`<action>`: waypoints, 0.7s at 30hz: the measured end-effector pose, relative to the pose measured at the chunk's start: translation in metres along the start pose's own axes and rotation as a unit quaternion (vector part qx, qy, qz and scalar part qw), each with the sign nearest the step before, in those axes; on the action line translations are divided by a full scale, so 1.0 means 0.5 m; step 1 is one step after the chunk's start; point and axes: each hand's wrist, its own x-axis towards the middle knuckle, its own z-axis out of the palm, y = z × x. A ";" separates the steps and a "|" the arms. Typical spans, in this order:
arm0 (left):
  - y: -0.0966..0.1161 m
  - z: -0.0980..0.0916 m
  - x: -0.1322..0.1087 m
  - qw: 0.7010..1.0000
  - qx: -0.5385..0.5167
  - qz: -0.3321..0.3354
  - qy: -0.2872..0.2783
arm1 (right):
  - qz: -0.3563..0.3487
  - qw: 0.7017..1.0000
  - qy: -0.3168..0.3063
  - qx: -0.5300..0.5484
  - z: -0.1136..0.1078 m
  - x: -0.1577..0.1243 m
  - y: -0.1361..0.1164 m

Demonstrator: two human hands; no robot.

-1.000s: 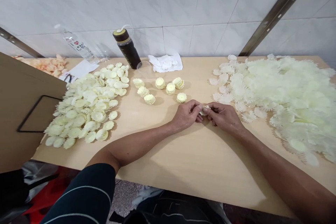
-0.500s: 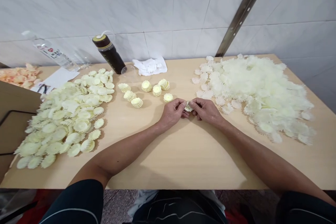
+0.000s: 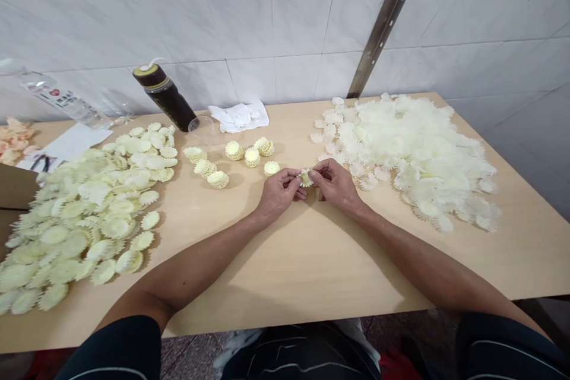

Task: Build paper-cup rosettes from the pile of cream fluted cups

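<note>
Between my two hands, just above the table, is a small pale-yellow artificial flower piece (image 3: 305, 178) with a toothed edge. My left hand (image 3: 279, 193) pinches it from the left, fingers closed. From the other side the fingertips of my right hand (image 3: 335, 185) are closed on its edge. Part of the piece is hidden by the fingers. Close to my left hand stands a short rolled stack of flower pieces (image 3: 271, 168). Several more such stacks (image 3: 218, 179) lie farther left.
Loose yellow cupped flower pieces (image 3: 118, 227) are heaped on the left, flat translucent petals (image 3: 427, 154) on the right. Along the wall are a dark bottle (image 3: 165, 98), a crumpled tissue (image 3: 240, 116), a clear bottle (image 3: 62, 98) and a metal bar (image 3: 380, 35). A cardboard box (image 3: 15, 193) borders the left.
The view has swung slightly right, so everything sits farther left in the picture. My right hand has lifted a little, and the flower piece is tilted more upright between my fingers.
</note>
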 end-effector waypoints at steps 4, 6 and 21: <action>0.008 -0.002 -0.001 1.000 -0.006 -0.010 0.002 | -0.084 0.995 0.041 -0.045 0.004 -0.005 0.010; 0.011 -0.003 -0.001 1.000 -0.006 -0.012 0.002 | -0.132 0.987 0.041 -0.076 0.006 -0.005 0.013; 0.021 -0.003 -0.008 0.999 -0.017 -0.032 -0.007 | -0.091 0.988 0.046 -0.118 0.002 -0.002 0.004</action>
